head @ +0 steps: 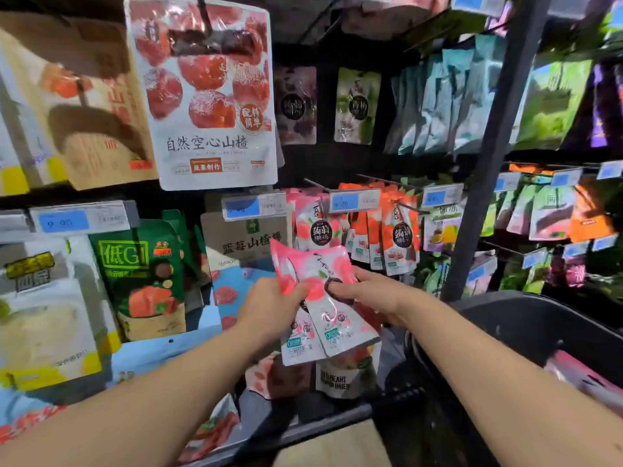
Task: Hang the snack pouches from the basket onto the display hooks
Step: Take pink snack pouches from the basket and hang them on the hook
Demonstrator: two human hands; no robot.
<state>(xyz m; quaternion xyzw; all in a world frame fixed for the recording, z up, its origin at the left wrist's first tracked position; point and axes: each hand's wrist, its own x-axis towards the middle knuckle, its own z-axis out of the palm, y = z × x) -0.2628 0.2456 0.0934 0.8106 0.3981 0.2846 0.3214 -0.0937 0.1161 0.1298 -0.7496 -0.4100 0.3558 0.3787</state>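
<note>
Left hand (pixel 266 308) gripped left edge of pink pouches (pixel 333 318), fingers curled round them. Right hand (pixel 377 294) pinched same pouches, thumb on front, fingers behind. At least two pouches, overlapping, tilted, held in front of display, just below matching hung pouches (pixel 312 224). Dark basket (pixel 526 308) sat lower right, beside right forearm.
</note>
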